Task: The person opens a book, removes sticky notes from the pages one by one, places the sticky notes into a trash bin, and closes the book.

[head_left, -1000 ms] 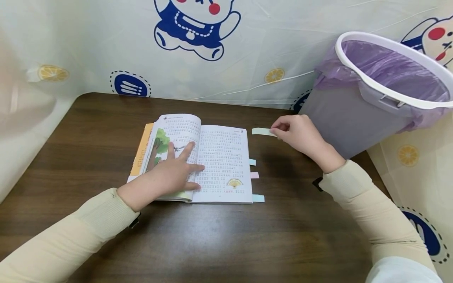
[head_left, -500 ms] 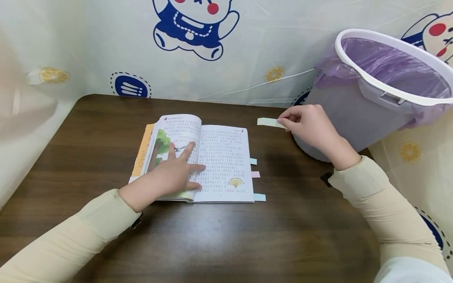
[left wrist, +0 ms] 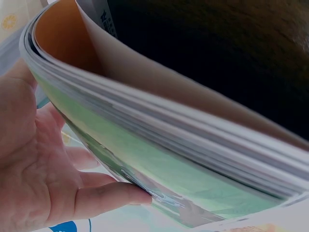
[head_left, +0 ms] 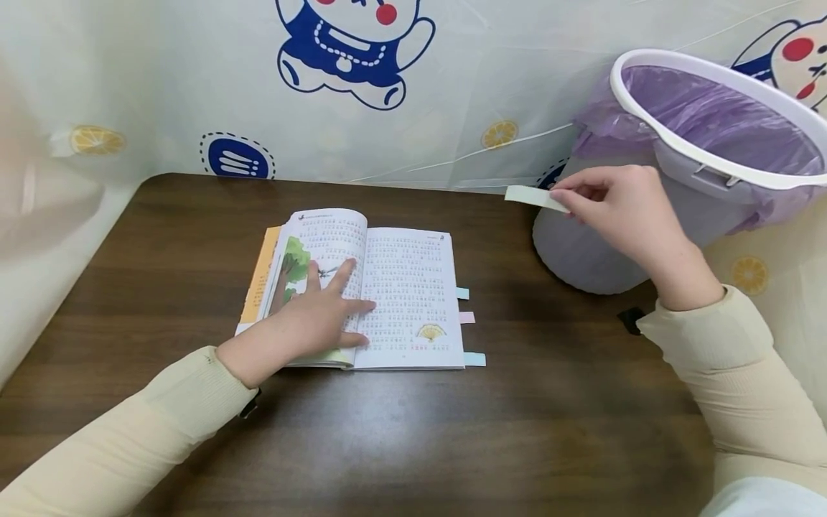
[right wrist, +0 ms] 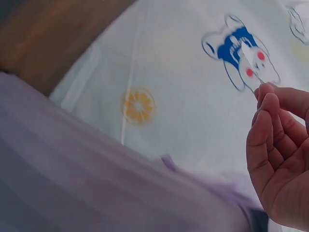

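Note:
An open book (head_left: 388, 287) with printed text and a tree picture lies on the dark wooden table (head_left: 388, 431). My left hand (head_left: 319, 316) rests flat on its pages with fingers spread, holding it open; in the left wrist view the book's page edges (left wrist: 159, 140) curve over that hand (left wrist: 43, 183). My right hand (head_left: 620, 208) pinches a pale green sticky strip (head_left: 533, 197) in the air, just left of the purple bin (head_left: 704, 143). In the right wrist view the strip (right wrist: 251, 60) sticks up from the curled fingers (right wrist: 275, 140).
Three coloured sticky tabs (head_left: 466, 317) poke out of the book's right edge. The bin, lined with a purple bag, stands at the table's right end. A cartoon-printed plastic sheet (head_left: 388, 93) walls the table at the back and left.
My right hand has lifted the green strip up and to the right, from near the book's top corner toward the bin. The left hand and the book have stayed put.

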Demonstrator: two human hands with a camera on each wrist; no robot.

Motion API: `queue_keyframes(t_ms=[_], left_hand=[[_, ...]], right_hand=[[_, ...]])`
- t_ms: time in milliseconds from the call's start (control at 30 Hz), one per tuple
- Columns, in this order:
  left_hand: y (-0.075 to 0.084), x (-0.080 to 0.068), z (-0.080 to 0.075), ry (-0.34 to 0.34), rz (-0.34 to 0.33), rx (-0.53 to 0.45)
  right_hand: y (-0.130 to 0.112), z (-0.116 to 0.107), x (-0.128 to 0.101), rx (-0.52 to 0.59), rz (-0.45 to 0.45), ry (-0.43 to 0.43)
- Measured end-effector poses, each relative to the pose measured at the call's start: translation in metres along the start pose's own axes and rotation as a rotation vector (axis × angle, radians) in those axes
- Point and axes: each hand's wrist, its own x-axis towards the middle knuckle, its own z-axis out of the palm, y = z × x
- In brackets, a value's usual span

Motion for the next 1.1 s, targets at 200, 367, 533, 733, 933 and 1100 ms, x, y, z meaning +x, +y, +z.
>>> queue_keyframes(t_ms=[200,367,533,733,933,1100], left_hand=[[0.001,0.002,-0.002,0.011,0.011,0.004],[-0.001,0.001,-0.003,0.014,0.008,0.003],[-0.005,-0.003,-0.001,0.037,-0.004,-0.004],[-0.004,-0.002,0.001,0.048,0.012,-0.001],[-0.002,-0.002,0.002,0.03,0.01,-0.008],[-0.001,-0.001,0.001,0.027,0.02,-0.024]], right_hand=[[0.003,-0.022,-0.004,0.035,0.065,0.057],[-0.001,-0.034,-0.005,0.045,0.089,0.082],[-0.008,-0.05,0.0,0.092,0.077,0.155],[-0.005,-0.075,0.001,0.121,0.082,0.263],[0.011,-0.091,-0.001,0.173,0.146,0.329],[0.026,-0.103,0.0,0.276,0.22,0.433]])
